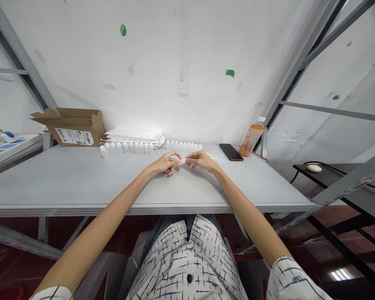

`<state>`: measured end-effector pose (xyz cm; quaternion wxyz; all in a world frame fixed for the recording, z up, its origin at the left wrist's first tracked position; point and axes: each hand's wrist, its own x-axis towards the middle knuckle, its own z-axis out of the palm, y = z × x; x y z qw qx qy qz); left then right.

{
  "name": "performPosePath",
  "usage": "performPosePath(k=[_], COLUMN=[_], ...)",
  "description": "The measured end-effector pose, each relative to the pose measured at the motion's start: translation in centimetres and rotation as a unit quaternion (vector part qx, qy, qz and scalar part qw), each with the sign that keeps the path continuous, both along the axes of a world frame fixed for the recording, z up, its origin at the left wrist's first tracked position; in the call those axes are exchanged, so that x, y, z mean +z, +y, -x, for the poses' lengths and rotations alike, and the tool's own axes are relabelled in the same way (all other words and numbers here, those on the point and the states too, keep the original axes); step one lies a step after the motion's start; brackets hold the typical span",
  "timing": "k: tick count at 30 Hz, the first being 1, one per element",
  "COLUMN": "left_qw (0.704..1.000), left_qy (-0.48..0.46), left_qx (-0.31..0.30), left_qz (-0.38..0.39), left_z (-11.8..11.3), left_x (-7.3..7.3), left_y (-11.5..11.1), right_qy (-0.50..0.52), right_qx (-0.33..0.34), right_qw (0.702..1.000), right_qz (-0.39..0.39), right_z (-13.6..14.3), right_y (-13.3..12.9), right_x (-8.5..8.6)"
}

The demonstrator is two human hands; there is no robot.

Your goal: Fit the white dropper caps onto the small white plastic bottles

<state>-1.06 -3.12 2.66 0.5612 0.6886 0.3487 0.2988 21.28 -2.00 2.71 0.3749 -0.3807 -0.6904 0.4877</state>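
Above the middle of the desk, my left hand (165, 163) is closed around a small white bottle (181, 161), pinching it between thumb and fingers. My right hand (201, 160) has its fingertips pinched together at the bottle's right end; whether they grip a separate small part there is too small to tell. Behind my hands stands a row of small white bottles (181, 146). A second row of white bottles (129, 148), with thin tips or loops on top, runs along the left. Small loose white pieces (217, 158) lie scattered just right of my right hand.
A cardboard box (78, 127) and a stack of white sheets (134, 134) sit at the back left. To the right are a black phone (231, 152) and an orange drink bottle (251, 138). Metal posts frame the grey desk (187, 191), with a wall behind it.
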Motion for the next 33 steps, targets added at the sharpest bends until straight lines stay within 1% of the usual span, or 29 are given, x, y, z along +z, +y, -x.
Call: performPosePath(k=[8, 17, 21, 27, 30, 33], left_qw=[1.000, 1.000, 1.000, 0.999, 1.000, 1.000], left_qy=[-0.001, 0.000, -0.007, -0.020, -0.015, -0.009], left_qx=[0.006, 0.009, 0.013, 0.030, 0.026, 0.028], left_qz=[-0.025, -0.026, -0.016, -0.007, -0.005, -0.009], left_z=[0.0, 0.0, 0.1, 0.3, 0.2, 0.2], left_x=[-0.5, -0.3, -0.4, -0.5, -0.4, -0.3], left_y=[0.4, 0.2, 0.4, 0.5, 0.3, 0.2], right_qy=[-0.049, -0.097, -0.094, -0.057, -0.067, -0.091], right_qx=[-0.001, -0.033, -0.044, -0.018, -0.005, -0.006], right_qw=[0.999, 0.995, 0.994, 0.998, 0.997, 0.996], right_qz=[0.020, -0.009, -0.027, -0.037, -0.028, -0.019], right_z=[0.6, 1.6, 1.8, 1.3, 1.2, 1.4], right_y=[-0.4, -0.7, -0.8, -1.4, -1.7, -1.6], right_x=[0.2, -0.2, 0.0, 0.8, 0.9, 0.8])
